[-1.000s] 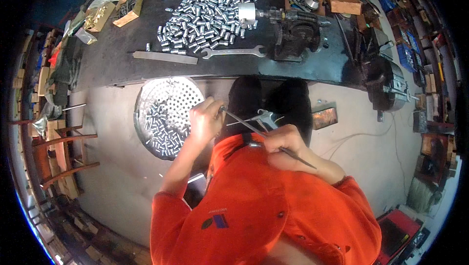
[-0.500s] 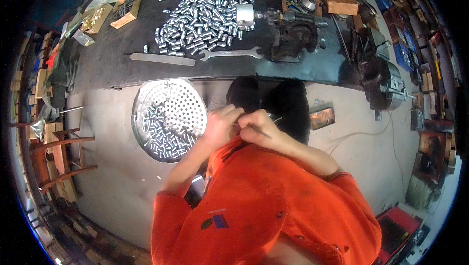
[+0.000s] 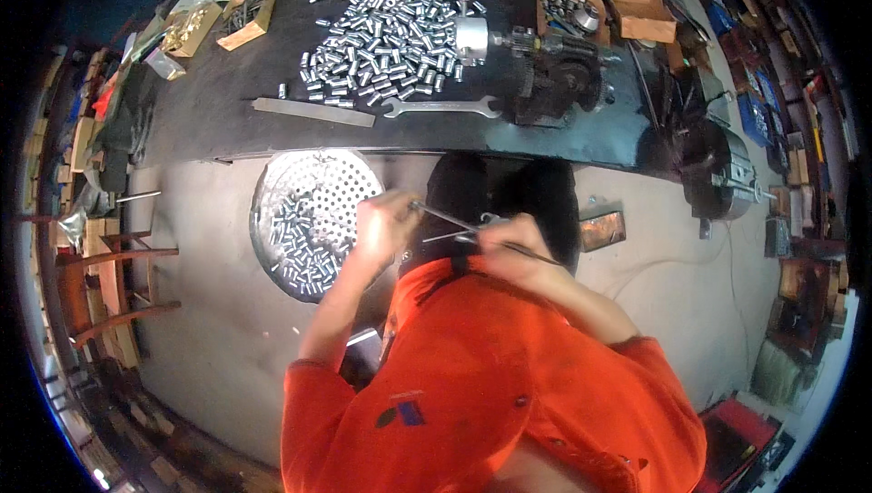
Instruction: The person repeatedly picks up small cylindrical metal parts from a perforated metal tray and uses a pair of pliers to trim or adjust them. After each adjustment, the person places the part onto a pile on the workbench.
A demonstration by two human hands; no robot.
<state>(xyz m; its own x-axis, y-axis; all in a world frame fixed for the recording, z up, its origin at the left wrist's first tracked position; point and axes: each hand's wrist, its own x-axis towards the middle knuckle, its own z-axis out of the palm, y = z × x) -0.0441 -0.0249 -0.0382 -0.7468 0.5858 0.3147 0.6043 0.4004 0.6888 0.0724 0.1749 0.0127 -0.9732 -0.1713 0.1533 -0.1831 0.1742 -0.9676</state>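
Above my lap, my left hand (image 3: 386,225) is closed in a pinch, its fingertips meeting the left end of a thin metal rod (image 3: 445,215). Whatever else sits in that pinch is too small to make out. My right hand (image 3: 513,246), blurred by motion, is closed round the same rod, which slants down to the right across it. Beside that hand a second thin metal piece (image 3: 445,238) points left, and a small hooked metal end (image 3: 493,218) shows above its fingers. The exact kind of these tools is unclear.
On the dark bench lie a heap of shiny metal sleeves (image 3: 391,48), an open-ended wrench (image 3: 442,108), a flat file (image 3: 313,112) and a geared chuck fixture (image 3: 554,75). Left of my legs stands a perforated metal basket (image 3: 359,180) holding small pins. A wooden chair (image 3: 127,257) stands farther left.
My hands have moved apart from close together at my shirt's hem; the thin rod now shows between them. The whole view has shifted slightly.
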